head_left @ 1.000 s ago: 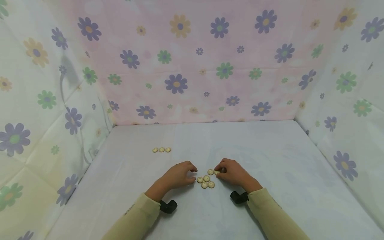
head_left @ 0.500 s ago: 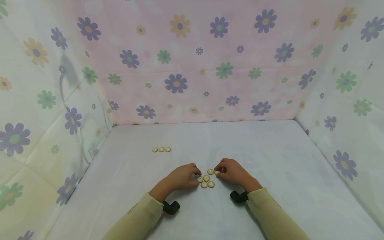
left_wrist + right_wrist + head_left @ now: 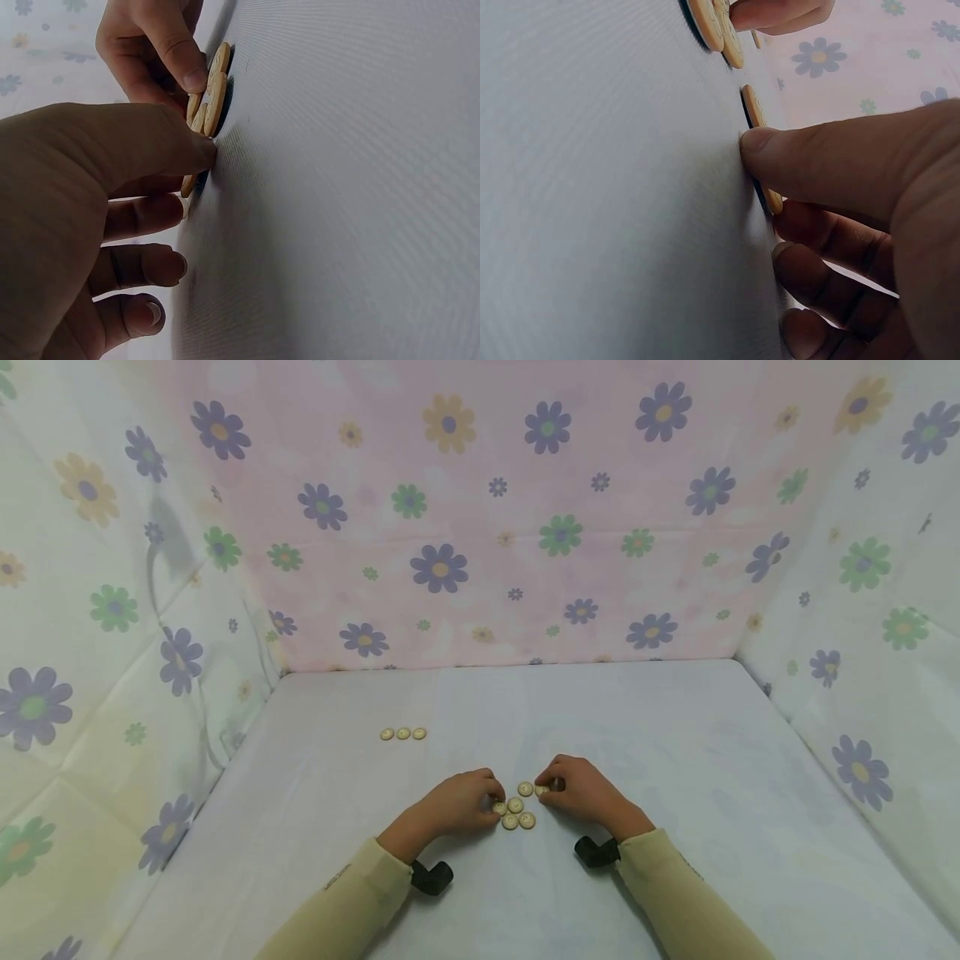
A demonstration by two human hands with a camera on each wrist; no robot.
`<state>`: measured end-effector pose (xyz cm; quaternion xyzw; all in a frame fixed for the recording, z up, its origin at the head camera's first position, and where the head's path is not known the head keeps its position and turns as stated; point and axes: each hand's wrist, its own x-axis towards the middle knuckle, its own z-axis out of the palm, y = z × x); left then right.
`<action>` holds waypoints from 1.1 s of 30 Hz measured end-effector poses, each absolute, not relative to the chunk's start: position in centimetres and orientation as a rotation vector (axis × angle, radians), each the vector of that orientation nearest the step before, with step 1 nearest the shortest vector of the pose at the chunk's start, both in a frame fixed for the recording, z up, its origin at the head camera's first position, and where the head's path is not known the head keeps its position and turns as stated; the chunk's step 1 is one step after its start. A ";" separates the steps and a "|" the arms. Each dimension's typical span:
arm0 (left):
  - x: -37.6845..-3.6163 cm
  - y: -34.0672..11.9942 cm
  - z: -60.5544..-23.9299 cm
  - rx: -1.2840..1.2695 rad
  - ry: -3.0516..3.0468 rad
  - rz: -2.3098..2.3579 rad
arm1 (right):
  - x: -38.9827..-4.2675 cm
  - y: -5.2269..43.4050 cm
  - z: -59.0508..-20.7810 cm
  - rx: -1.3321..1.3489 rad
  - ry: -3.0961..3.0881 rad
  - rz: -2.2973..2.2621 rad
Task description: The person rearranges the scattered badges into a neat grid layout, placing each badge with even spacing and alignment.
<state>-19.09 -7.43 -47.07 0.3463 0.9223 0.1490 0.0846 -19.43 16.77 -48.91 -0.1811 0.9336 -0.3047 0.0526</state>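
Nearest, two cream sleeves [image 3: 341, 902] come in from 6 o'clock over the white table [image 3: 675, 760]. Between the hands lies a cluster of six buttons [image 3: 516, 806], at table centre. The left hand [image 3: 457, 802], at the cluster's 9 o'clock, pinches the leftmost button [image 3: 498, 808] between thumb and curled fingers. The right hand [image 3: 581, 789], at 3 o'clock, pinches the rightmost button [image 3: 541, 791] with thumb pressed to the cloth. Farther off, toward 10 o'clock, three buttons in a row [image 3: 403, 734] lie well apart from both hands. Beyond stand floral walls [image 3: 480, 510].
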 end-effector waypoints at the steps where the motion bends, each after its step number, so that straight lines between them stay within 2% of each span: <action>1: -19.2 -7.4 -47.1 1.024 2.748 0.446 | -19.4 16.8 -48.9 -0.550 2.837 -0.930; 33: -19.8 -8.2 -47.0 0.917 2.775 0.507 | -19.4 16.7 -48.8 -0.532 2.826 -0.931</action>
